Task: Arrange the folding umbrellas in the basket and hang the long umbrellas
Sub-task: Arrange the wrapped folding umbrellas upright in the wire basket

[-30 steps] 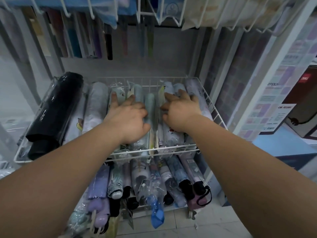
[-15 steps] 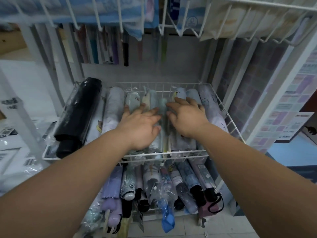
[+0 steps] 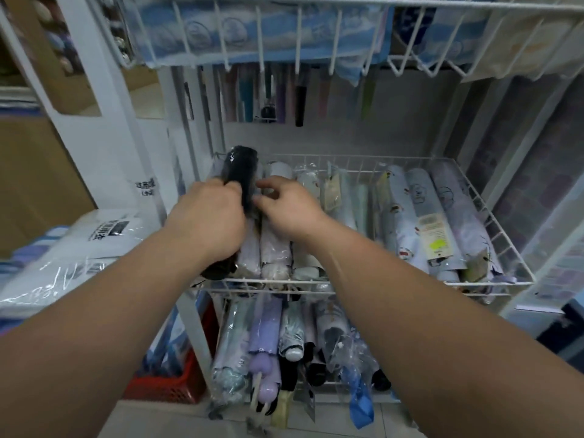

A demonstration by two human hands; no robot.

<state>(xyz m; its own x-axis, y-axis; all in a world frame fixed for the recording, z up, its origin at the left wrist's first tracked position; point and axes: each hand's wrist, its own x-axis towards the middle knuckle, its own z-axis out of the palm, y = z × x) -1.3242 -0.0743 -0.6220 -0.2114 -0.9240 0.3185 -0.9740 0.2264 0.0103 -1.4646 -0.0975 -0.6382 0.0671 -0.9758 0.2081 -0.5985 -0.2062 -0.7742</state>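
A white wire basket (image 3: 502, 245) holds a row of folding umbrellas in clear wrappers. At its left end lies a black folding umbrella (image 3: 240, 167); my left hand (image 3: 208, 222) grips it from the left, fingers curled over its top. My right hand (image 3: 284, 208) sits just right of it, fingers bent and touching the black umbrella and a pale wrapped umbrella (image 3: 275, 248). Light blue and lilac printed umbrellas (image 3: 423, 213) fill the basket's right side. Long umbrellas (image 3: 271, 96) hang at the back wall.
A lower wire basket (image 3: 354, 382) holds more folding umbrellas, purple, grey and blue. An upper wire rack (image 3: 284, 42) with blue packages overhangs. A red crate (image 3: 170, 384) stands on the floor at left, below wrapped white packages (image 3: 63, 248).
Both hands have moved from the pale umbrellas in the middle of the basket to its left end. My left hand has taken hold of the black umbrella. The view has shifted left.
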